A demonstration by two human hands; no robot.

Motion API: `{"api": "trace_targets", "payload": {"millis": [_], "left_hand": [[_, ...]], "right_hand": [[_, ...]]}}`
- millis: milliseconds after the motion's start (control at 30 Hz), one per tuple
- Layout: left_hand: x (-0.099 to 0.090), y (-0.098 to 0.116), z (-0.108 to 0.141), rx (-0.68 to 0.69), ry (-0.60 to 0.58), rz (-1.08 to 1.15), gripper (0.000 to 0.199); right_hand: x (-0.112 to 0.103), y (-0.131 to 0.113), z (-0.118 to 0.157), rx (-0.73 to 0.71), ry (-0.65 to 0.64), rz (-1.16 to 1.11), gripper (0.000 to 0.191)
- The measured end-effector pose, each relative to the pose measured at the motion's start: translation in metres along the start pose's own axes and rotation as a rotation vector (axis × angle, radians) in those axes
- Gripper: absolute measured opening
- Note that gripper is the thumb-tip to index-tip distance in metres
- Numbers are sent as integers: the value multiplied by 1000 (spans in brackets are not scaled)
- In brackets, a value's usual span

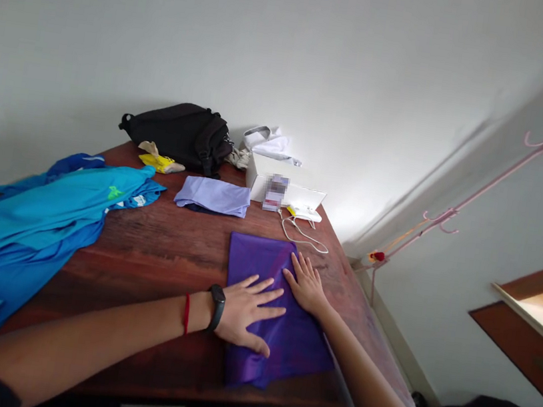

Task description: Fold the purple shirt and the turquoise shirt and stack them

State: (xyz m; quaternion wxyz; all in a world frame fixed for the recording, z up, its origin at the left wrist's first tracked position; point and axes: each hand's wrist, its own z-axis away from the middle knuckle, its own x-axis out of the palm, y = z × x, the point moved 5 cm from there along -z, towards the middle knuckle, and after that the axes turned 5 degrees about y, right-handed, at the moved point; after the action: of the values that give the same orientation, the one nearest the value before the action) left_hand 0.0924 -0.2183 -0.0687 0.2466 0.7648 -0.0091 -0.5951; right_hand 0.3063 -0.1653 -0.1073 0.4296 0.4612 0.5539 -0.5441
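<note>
A shiny purple cloth (280, 360) lies folded flat on the wooden table (165, 242), close to its front right. My left hand (249, 311) presses on the cloth's left middle with fingers spread; a dark wristband and a red string circle that wrist. Higher up, my right hand (308, 285) rests on the cloth's right edge, palm down and fingers outstretched. Neither hand grips anything. The near left corner of the cloth looks loosely rolled or bunched. Beyond it sits a folded lavender cloth (212, 195) with a dark layer underneath.
Blue garments (47, 219) cover the table's left side. At the back are a black bag (175, 129), a yellow packet (159, 161), a white box (288, 177) and a white cord (304, 238). A pink coat stand (498, 171) leans at the right.
</note>
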Motion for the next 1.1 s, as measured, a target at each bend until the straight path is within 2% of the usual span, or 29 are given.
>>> {"api": "trace_targets", "payload": {"millis": [67,167,300,433,567,733,833,967,1100], "left_hand": [[4,13,3,71,5,18,84],[3,18,6,96,39,33,81],[-1,15,5,70,29,77,87],[-1,14,6,25,-3,122,94],[2,18,11,30,29,145,86],[1,20,9,-21,49,148,81],[-9,0,-1,-148,92,182,69],[-29,-51,-9,-287,261,72,67],[-29,-95,-3,-368,253,-122,64]], "right_hand": [[-3,0,0,10,-25,-10,73],[-15,-6,-6,30,6,-19,75],[-30,-35,-25,-126,77,-58,72],[-13,-55,-44,-241,-29,-61,74],[3,-49,-55,-174,-10,10,71],[6,-40,-57,-182,-21,-45,71],[1,-34,-56,-235,16,-187,69],[-4,-16,-58,-227,73,-326,66],[-3,-5,-60,-218,14,-304,64]]}}
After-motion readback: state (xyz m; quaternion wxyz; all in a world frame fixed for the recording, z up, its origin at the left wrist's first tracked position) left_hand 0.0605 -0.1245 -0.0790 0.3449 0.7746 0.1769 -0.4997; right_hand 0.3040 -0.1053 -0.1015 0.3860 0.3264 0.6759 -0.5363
